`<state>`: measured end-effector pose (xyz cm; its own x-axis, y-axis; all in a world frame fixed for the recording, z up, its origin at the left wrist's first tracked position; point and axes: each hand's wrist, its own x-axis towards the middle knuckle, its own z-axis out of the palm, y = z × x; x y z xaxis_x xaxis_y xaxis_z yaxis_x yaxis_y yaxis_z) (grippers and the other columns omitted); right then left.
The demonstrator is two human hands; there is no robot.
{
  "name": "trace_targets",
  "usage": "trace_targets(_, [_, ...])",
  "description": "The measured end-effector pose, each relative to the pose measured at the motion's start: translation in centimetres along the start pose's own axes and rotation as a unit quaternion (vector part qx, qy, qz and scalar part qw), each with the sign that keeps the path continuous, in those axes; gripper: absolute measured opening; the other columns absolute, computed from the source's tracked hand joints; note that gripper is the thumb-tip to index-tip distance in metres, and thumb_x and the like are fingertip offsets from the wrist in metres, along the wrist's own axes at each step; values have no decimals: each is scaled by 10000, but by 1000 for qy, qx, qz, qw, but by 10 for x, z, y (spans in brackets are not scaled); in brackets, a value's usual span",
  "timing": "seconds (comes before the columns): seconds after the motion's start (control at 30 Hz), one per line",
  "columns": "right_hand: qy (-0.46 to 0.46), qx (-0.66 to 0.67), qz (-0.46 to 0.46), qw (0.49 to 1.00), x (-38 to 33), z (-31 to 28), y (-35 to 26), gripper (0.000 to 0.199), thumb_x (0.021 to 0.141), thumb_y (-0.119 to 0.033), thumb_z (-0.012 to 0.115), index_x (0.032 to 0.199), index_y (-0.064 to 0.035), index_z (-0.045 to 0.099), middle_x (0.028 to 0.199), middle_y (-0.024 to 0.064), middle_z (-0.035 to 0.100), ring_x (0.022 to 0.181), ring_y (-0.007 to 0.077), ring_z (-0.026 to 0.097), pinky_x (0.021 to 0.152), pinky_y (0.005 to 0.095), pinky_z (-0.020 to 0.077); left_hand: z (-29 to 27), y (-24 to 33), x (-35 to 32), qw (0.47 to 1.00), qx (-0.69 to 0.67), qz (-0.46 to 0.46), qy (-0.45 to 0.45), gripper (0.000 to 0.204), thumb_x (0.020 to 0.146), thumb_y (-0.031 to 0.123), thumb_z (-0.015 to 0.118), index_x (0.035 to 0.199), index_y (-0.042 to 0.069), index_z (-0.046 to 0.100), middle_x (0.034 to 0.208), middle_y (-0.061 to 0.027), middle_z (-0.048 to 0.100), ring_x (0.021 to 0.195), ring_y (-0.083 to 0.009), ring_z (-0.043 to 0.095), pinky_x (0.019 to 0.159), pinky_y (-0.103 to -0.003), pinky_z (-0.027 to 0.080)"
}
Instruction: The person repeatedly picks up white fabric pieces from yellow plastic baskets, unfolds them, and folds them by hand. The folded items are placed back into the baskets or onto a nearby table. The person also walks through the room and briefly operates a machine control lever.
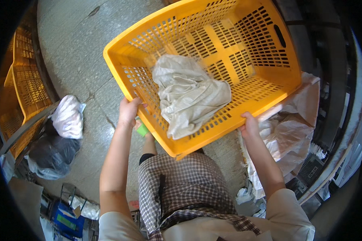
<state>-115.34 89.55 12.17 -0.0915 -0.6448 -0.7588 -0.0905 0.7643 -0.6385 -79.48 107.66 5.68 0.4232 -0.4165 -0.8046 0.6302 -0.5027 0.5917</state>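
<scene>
A large yellow plastic crate (229, 140) with slotted walls is held up in front of me, tilted so its inside faces me. My left hand (130, 111) grips its rim at the left side, thumb over the edge. Along the near rim, my right hand (249, 125) is closed on the same crate, fingers mostly hidden beneath. Inside, a crumpled off-white cloth-like sack (191, 94) lies against the left and near walls; the rest of the slotted bottom shows bare.
More yellow crates (30, 84) stand at the left behind a metal bar. Near them sit a black plastic bag (54, 154) and a pale bundle (68, 116). A big pinkish-white woven sack (285, 136) is at the right beside a metal frame. A blue device (66, 221) is at lower left.
</scene>
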Motion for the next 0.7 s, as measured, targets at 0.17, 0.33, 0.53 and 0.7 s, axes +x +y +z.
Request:
trace_targets(0.17, [-67, -4, 163, 984, -39, 67, 86, 325, 853, -123, 522, 1165, -55, 462, 1015, 111, 588, 871, 215, 607, 692, 331, 522, -101, -39, 26, 996, 19, 22, 83, 205, 788, 20, 515, 990, 16, 480, 879, -90, 572, 724, -198, 598, 636, -317, 514])
trace_targets(0.33, [-441, -409, 334, 726, -71, 97, 62, 260, 884, -253, 517, 1054, -62, 569, 941, 71, 629, 832, 150, 603, 700, 283, 498, -151, -83, 46, 994, -36, 3, 105, 258, 796, 3, 496, 1051, 12, 463, 907, -87, 563, 737, -182, 585, 636, -308, 515])
trace_targets(0.53, [-185, -483, -91, 851, 52, 155, 110, 551, 840, -254, 569, 1256, 62, 392, 1213, 203, 512, 1139, 302, 491, 965, 357, 387, -157, -137, 66, 988, -58, 0, 142, 357, 784, -7, 509, 1125, 24, 404, 936, -112, 551, 756, -211, 581, 673, -329, 510])
trace_targets(0.7, [-98, -519, -6, 849, 107, 185, 171, 688, 781, -227, 654, 1314, 62, 330, 1314, 239, 393, 1211, 299, 394, 996, 349, 337, -159, -126, 50, 946, 192, 115, 235, 497, 788, 34, 566, 1234, -16, 353, 1151, -187, 483, 1069, -300, 485, 943, -388, 390])
